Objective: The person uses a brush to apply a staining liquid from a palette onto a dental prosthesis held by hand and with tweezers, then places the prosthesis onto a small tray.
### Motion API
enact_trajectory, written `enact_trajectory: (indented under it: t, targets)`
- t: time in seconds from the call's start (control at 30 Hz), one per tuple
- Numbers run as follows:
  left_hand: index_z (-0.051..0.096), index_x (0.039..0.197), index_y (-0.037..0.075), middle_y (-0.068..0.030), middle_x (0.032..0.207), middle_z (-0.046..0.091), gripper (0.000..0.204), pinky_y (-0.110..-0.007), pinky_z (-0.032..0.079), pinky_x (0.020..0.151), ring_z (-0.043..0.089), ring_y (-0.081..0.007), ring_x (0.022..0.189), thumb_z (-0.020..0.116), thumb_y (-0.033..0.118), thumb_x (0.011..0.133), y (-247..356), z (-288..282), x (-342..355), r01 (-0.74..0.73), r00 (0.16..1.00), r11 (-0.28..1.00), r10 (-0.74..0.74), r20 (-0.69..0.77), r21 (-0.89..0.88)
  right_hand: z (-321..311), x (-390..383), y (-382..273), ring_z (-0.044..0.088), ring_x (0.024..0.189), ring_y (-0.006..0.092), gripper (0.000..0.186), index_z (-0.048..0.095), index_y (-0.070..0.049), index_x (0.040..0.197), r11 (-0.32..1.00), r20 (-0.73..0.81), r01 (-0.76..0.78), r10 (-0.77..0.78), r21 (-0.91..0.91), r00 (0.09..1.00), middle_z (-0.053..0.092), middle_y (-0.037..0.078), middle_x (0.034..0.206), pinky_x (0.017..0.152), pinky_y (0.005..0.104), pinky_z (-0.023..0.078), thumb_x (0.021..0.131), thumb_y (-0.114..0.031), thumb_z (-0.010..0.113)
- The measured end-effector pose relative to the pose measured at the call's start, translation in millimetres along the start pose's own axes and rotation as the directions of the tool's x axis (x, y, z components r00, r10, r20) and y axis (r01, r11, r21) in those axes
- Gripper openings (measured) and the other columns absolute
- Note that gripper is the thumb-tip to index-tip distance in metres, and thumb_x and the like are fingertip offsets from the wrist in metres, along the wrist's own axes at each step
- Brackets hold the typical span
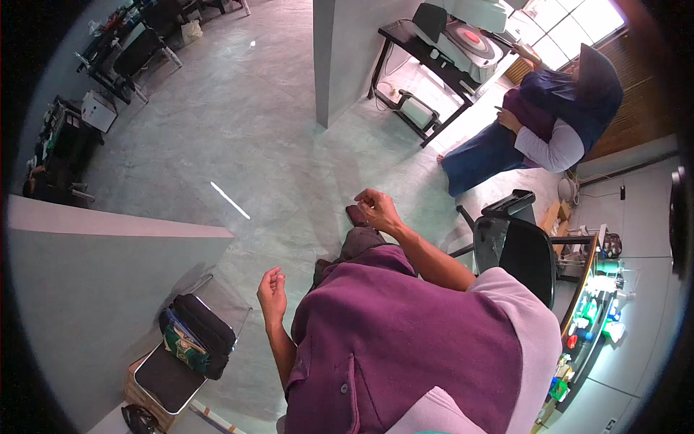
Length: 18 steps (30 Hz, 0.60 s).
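Note:
My left hand [272, 295] hangs in the air left of my body, its fingers loosely bent and a little apart, with nothing seen in it. My right hand [379, 211] is held out in front of me over the floor. Its fingers curl loosely with a gap to the thumb, and I see no object there. Neither hand touches anything. Below the right hand show my dark shoe [355, 215] and trouser leg. Nearest to that arm is a black chair [515, 253] on the right.
A grey half wall [123, 289] ends at my left, near a seat bearing a black bag [199, 336]. A grey pillar [323, 65] stands ahead. Another person [538, 123] stands by a black table [426, 61] with a machine. A cluttered workbench [589, 304] lies right.

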<state>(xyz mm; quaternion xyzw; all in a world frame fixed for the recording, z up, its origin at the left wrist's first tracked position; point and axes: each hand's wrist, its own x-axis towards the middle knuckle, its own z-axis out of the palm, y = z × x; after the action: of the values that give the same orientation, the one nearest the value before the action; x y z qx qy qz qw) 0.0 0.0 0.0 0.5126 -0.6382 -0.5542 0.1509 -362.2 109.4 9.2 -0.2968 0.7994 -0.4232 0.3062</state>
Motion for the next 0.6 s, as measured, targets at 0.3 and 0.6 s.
enact_trajectory:
  t: [0.3, 0.6]
  targets:
    - [0.066, 0.124, 0.001, -0.0132, 0.102, 0.075, 0.029, -0.033, 0.055, 0.079, 0.07, -0.0191, 0.092, 0.058, 0.012, 0.099, -8.4, 1.8, 1.4, -0.045, 0.999, 0.999, 0.045, -0.028, -0.009, -3.0, -2.6, -3.7, 0.069, 0.081, 0.0209, 0.021, 0.072, 0.001, 0.107, 1.0, -0.01, 0.022, -0.022, -0.016, 1.0, 0.074, 0.015, 0.089, 0.076, 0.0366, 0.055, 0.09, -0.008, 0.063]
    - [0.063, 0.128, -0.001, -0.015, 0.107, 0.073, 0.034, -0.035, 0.053, 0.088, 0.068, -0.0216, 0.096, 0.057, 0.013, 0.098, -2.6, -2.6, -1.1, 0.009, 1.0, 1.0, -0.009, -0.004, -0.006, 4.0, -4.3, -2.7, 0.068, 0.079, 0.02, 0.021, 0.072, 0.002, 0.106, 0.999, -0.018, 0.036, -0.036, 0.015, 0.999, 0.073, 0.015, 0.086, 0.074, 0.0351, 0.055, 0.09, -0.008, 0.063]
